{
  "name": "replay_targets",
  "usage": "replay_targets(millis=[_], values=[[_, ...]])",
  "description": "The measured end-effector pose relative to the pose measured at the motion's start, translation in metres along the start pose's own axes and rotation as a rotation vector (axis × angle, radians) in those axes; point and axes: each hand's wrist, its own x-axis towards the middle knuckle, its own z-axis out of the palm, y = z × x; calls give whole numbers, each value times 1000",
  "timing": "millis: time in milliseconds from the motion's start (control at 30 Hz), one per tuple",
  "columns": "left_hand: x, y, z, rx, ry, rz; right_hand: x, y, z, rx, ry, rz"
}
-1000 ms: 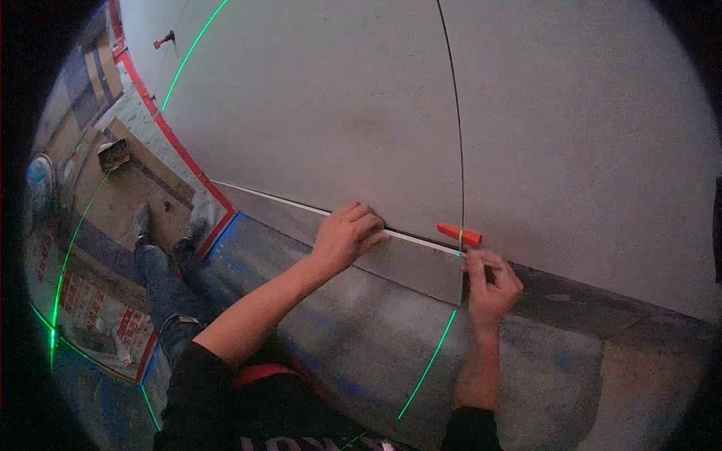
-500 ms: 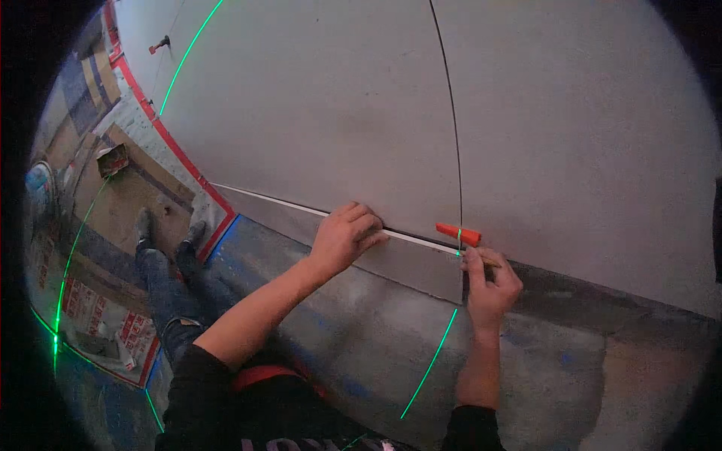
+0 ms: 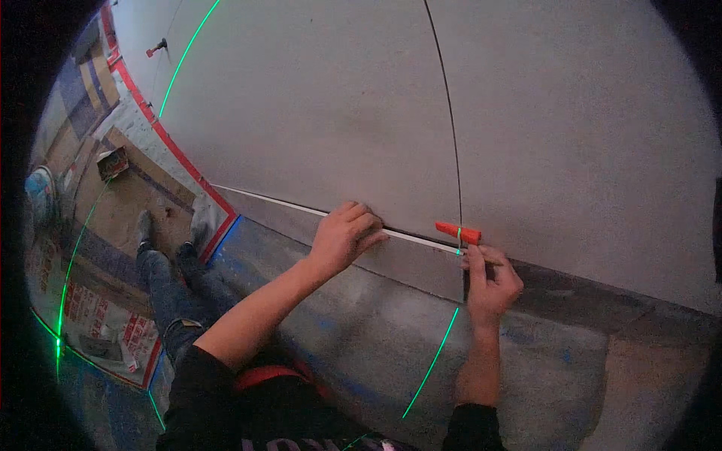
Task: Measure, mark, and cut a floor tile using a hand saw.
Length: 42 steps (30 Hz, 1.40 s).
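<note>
A long grey skirting tile (image 3: 421,269) with a pale top edge stands along the foot of large grey wall tiles (image 3: 338,113). My left hand (image 3: 346,234) is closed over its top edge near the middle, fingers bent behind and thumb in front. At the tile's right end, my right hand (image 3: 492,284) pinches a thin yellowish pencil (image 3: 492,261), its front end close to the tile's top corner. Just above that hand, an orange wedge (image 3: 457,231) sits across the dark vertical wall joint. A green laser line touches the wedge and the tile's end.
A dark gap strip (image 3: 571,289) runs along the wall's foot to the right. Grey floor covering (image 3: 376,331) lies below. At left, another person's jeans-clad legs (image 3: 169,282) stand on cardboard (image 3: 128,207), near a small box (image 3: 113,163) and a bucket (image 3: 41,188). Red tape (image 3: 169,139) edges the wall.
Both hands stay in almost the same place. The view has shifted very slightly; the pencil and skirting tile show no clear movement.
</note>
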Motion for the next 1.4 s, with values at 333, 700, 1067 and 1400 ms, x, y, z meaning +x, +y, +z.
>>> replay_targets(millis=[333, 700, 1067, 1400], values=[[0, -1, 3, 3, -26, -18, 3, -3, -3, -23, -36, 41], [-3, -4, 2, -16, -15, -6, 2, 4, -7, -24, -83, 33], [12, 11, -7, 15, -129, -18, -66, 12, 6, 469, 809, 235], [25, 29, -11, 125, -267, 2, -204, 61, 93, 486, 1240, 668]])
